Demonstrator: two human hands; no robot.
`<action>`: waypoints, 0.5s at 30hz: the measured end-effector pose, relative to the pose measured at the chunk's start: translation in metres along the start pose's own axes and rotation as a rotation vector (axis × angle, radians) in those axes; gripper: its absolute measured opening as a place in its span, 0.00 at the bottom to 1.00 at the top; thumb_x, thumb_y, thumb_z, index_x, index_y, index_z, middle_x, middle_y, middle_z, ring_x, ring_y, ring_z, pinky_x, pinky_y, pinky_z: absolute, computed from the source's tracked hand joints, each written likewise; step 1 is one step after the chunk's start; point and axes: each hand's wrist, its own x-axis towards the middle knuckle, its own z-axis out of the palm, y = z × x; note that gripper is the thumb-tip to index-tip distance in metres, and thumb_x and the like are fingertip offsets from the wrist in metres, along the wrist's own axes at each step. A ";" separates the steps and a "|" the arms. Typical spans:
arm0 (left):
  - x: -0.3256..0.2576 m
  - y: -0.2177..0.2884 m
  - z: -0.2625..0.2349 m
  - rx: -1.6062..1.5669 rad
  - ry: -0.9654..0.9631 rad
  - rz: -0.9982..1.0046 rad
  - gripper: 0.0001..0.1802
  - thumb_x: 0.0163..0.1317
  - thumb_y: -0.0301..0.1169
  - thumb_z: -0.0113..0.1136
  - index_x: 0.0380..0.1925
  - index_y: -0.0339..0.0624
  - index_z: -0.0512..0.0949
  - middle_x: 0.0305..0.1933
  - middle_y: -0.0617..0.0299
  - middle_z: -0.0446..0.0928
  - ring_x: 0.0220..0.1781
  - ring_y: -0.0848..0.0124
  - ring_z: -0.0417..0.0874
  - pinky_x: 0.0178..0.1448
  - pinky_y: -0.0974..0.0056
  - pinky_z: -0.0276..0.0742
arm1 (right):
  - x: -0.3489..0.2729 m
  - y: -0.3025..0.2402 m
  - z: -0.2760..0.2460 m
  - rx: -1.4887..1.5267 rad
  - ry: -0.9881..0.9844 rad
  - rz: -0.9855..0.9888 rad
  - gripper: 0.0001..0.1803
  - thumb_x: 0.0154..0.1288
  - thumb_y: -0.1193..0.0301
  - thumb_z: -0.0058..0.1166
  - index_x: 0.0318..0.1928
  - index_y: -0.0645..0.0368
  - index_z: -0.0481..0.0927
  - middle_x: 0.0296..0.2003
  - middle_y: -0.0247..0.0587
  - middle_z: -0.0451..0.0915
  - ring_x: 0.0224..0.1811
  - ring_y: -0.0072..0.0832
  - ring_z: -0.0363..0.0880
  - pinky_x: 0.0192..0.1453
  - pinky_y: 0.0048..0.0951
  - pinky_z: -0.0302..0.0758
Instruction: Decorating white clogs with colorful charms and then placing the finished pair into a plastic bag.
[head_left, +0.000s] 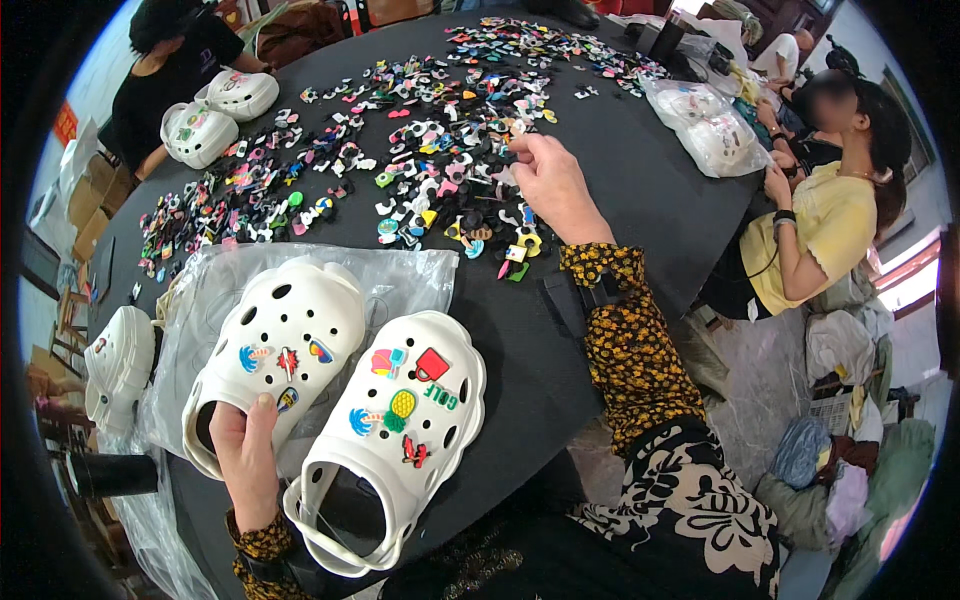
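My left hand (245, 455) grips the left white clog (275, 350), four charms on; the right clog (395, 430) beside it carries more; my right hand (550, 185) pinches into the charm pile (420, 160); holes remain unfilled, I judge.

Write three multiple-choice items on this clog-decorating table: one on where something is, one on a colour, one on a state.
1. Where does the left hand rest?
A. On the heel opening of the left white clog
B. On the pile of charms
C. On a black cup

2. What colour is the table?
A. White
B. Black
C. Yellow

3. In what state is the right white clog?
A. Bare of charms
B. Sealed in a bag
C. Fitted with several charms

Answers: 1 A, the thumb lies at that clog's heel rim. 2 B, bare dark top shows beside the scattered charms where the right hand reaches. 3 C, coloured charms sit in its top holes.
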 end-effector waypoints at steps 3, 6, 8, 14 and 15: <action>0.001 0.006 0.005 0.007 -0.012 -0.003 0.18 0.65 0.27 0.51 0.52 0.27 0.70 0.46 0.60 0.76 0.43 0.79 0.73 0.47 0.73 0.68 | 0.000 -0.008 0.001 0.040 0.122 -0.091 0.09 0.55 0.77 0.54 0.38 0.64 0.80 0.29 0.42 0.81 0.30 0.26 0.80 0.37 0.25 0.75; 0.001 0.005 0.003 0.009 -0.003 0.008 0.18 0.65 0.27 0.51 0.52 0.27 0.70 0.47 0.60 0.76 0.44 0.78 0.74 0.49 0.72 0.68 | -0.004 -0.028 0.004 0.259 -0.295 -0.041 0.09 0.54 0.71 0.54 0.33 0.63 0.81 0.32 0.48 0.80 0.38 0.39 0.79 0.43 0.36 0.75; 0.001 0.002 -0.001 0.012 -0.001 0.007 0.18 0.65 0.27 0.51 0.52 0.27 0.70 0.47 0.59 0.76 0.45 0.77 0.74 0.50 0.72 0.68 | -0.006 -0.030 0.010 0.111 -0.451 -0.246 0.11 0.52 0.69 0.56 0.35 0.61 0.81 0.32 0.47 0.80 0.40 0.41 0.78 0.46 0.38 0.73; 0.002 0.002 0.000 0.003 -0.012 0.003 0.18 0.64 0.27 0.51 0.52 0.27 0.70 0.47 0.59 0.76 0.45 0.76 0.74 0.50 0.71 0.69 | -0.005 -0.018 0.004 -0.095 -0.501 -0.318 0.13 0.53 0.69 0.57 0.39 0.62 0.81 0.33 0.46 0.79 0.37 0.39 0.78 0.44 0.36 0.74; 0.002 -0.001 -0.001 0.014 -0.025 0.015 0.19 0.65 0.28 0.51 0.53 0.27 0.69 0.48 0.58 0.76 0.47 0.75 0.75 0.52 0.70 0.69 | -0.006 -0.017 0.003 -0.010 -0.494 -0.209 0.13 0.55 0.70 0.56 0.40 0.62 0.81 0.33 0.46 0.80 0.36 0.37 0.79 0.43 0.34 0.74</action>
